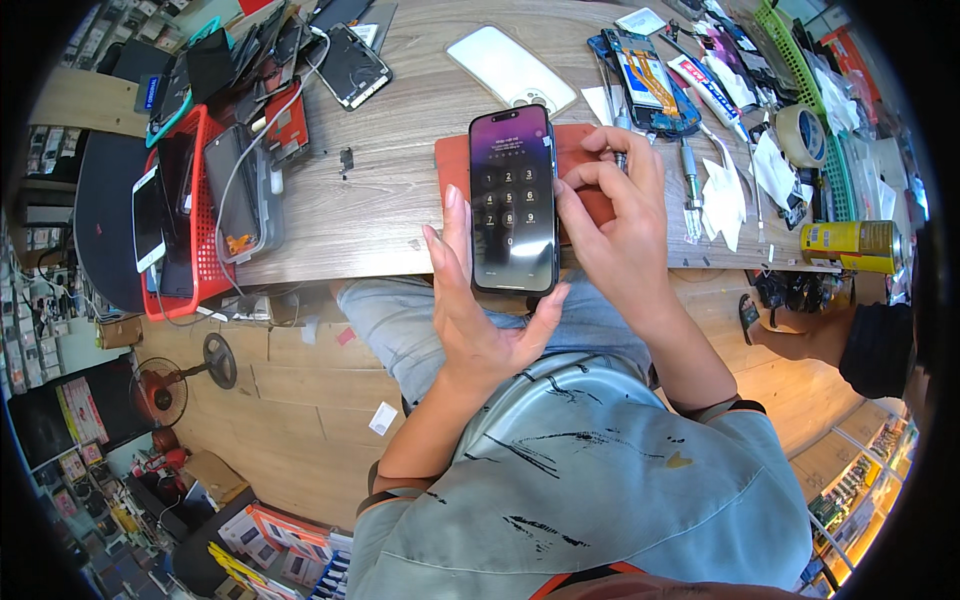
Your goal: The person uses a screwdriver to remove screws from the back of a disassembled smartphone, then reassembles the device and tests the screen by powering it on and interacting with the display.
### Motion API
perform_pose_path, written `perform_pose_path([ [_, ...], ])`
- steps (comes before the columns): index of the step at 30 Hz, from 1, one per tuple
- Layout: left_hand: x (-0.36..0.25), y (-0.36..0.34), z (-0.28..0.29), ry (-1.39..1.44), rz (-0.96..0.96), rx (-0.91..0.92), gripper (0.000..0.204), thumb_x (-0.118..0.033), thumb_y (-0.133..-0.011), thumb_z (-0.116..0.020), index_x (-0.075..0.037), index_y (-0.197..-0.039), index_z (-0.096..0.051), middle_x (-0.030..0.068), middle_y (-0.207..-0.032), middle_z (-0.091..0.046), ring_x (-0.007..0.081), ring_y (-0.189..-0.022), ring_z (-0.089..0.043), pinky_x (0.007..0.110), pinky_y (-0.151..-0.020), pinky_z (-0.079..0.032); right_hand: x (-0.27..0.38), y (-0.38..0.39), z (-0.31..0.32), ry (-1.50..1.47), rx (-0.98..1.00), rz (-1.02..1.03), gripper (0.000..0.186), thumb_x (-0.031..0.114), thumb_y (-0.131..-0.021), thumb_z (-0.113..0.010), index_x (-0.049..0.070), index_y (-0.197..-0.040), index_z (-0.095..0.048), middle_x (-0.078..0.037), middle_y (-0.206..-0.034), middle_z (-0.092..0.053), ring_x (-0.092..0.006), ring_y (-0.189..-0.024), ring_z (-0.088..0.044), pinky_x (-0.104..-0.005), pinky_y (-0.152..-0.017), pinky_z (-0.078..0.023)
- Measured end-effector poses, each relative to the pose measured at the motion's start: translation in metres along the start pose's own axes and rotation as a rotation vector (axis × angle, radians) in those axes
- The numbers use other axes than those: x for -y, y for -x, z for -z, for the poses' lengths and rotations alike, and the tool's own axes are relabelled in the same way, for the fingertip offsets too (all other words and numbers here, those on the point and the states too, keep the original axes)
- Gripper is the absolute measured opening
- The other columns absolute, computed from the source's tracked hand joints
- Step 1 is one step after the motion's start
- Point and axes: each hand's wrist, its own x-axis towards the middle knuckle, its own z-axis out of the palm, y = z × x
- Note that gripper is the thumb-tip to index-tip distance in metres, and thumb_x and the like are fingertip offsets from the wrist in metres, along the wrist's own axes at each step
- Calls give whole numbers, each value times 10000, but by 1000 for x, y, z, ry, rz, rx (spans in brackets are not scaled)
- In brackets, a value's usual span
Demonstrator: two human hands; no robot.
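A black phone [512, 200], a slim slab of smooth glass with rounded corners, is held above a flat red mat [452, 160] near the front edge of the table [390, 215]. Its lit screen fades from purple at the top to black and shows round keys (a pale glare lies across the lower part). The table has a streaky, grey-brown wood grain. Beyond the phone lies a glossy, pale slab [505, 65] with rounded corners and a camera block at one end. On the left, a red plastic basket [215, 265] with pierced walls holds several phones; on the right are a ring of tape [802, 137], a soft-looking tube [708, 92], crumpled white paper [722, 205] and a yellow can [850, 246] lying on its side.

The left hand [475, 325] cradles the phone from below, its fingers slightly spread along the left side and its thumb at the lower right corner. The right hand [615, 215] is loosely curled, thumb and forefinger tips close together at the phone's right edge; whether they grip it or merely touch it, I cannot tell. Its other fingers are bent above the mat.
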Motion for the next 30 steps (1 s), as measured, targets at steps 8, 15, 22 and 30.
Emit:
perform_pose_path([
  [8, 3, 1, -5, -6, -24, -65, 1245, -118, -802, -862, -25, -1657, 39, 448, -1584, -287, 564, -1473, -374, 599, -1225, -260, -1, 1, -1, -32, -2, -20, 135, 33, -791, -810, 28, -851, -689, -135, -1209, -593, -326, -1119, -555, -427, -958, -459],
  [15, 0, 1, -2, -43, -29, -14, 1314, -57, -770, -860, -54, -1656, 110, 429, -1620, -220, 544, -1501, -333, 582, -1222, -298, -1, 2, -1, -45, -2, -17, 113, 20, -804, -786, 24, -855, -685, -138, -1219, -592, -324, -1122, -554, -423, -963, -455],
  [22, 3, 3, -5, -46, -27, -56, 1285, -117, -770, -881, -87, -1668, 37, 422, -1601, -292, 549, -1482, -375, 636, -1216, -232, -4, 4, -5, -124, -14, -44, 100, 25, -817, -775, 16, -860, -686, -143, -1227, -593, -330, -1145, -553, -426, -985, -457],
  [30, 0, 2, -1, -42, -16, 7, 1344, -53, -772, -860, -68, -1653, 156, 417, -1637, -189, 537, -1494, -346, 553, -1218, -333, -5, 5, -2, -95, 6, -54, 111, 49, -817, -794, 16, -872, -704, -144, -1221, -593, -331, -1159, -555, -429, -998, -454],
])
